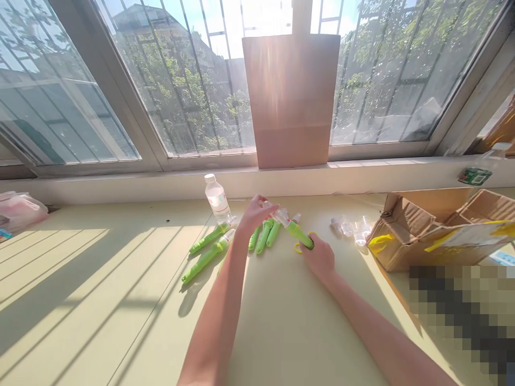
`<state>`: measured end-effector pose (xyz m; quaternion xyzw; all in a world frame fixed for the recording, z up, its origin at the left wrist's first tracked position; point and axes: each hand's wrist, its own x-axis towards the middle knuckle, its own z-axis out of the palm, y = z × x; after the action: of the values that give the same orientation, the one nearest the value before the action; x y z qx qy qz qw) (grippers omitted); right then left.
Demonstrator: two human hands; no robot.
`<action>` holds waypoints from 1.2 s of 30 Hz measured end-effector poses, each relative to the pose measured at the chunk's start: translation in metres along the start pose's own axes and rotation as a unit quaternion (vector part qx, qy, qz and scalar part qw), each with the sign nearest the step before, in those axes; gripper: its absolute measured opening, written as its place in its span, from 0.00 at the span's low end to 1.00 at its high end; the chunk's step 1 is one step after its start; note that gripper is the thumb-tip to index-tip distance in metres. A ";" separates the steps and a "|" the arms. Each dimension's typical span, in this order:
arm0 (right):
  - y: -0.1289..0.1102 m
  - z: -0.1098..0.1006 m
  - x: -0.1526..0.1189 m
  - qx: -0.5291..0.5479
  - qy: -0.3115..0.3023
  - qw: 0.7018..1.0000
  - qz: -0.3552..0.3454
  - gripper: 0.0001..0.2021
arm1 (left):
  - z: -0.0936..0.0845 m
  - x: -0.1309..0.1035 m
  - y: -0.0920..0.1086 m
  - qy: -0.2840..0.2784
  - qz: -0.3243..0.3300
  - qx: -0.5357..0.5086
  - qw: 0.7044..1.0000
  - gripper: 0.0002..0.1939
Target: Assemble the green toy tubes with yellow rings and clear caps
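Observation:
My right hand (pixel 321 257) is wrapped round the lower end of a green plastic handle (pixel 298 232). Yellow loops (pixel 298 247) stick out beside its fingers. At the handle's upper end is a clear plastic tube (pixel 281 217), pinched by the fingers of my left hand (pixel 255 211). Whether tube and handle are fully joined, I cannot tell. Just beyond my hands lie several green handles (pixel 264 237) with clear ends. Left of my left forearm rest more green handles (pixel 203 264), partly hidden by the arm. Loose clear caps (pixel 346 227) stand to the right.
A water bottle (pixel 218 199) stands behind the green handles. On the right is an open cardboard box (pixel 426 230) with yellow tape. A cardboard sheet (pixel 292 102) leans against the window. A pink plastic bag (pixel 22 210) lies at the far left, and another bottle (pixel 477 174) is far right.

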<state>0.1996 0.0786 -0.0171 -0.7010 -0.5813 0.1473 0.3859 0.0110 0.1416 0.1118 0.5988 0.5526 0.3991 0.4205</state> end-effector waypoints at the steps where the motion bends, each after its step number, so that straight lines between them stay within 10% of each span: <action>1: 0.000 0.001 0.000 0.009 -0.003 1.000 -0.009 0.05 | 0.001 -0.002 0.000 -0.036 -0.007 0.027 0.999 0.18; 8: 0.001 0.006 -0.007 0.074 0.037 0.992 -0.099 0.11 | -0.001 -0.010 0.003 -0.094 -0.042 0.215 0.971 0.17; 36: 0.004 0.011 -0.010 0.043 0.018 0.985 -0.166 0.13 | -0.019 -0.007 0.000 -0.111 -0.030 0.187 0.976 0.15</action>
<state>0.1928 0.0733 -0.0297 -0.5798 -0.6762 0.0932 0.4449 -0.0074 0.1357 0.1176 0.6905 0.5852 0.2068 0.3716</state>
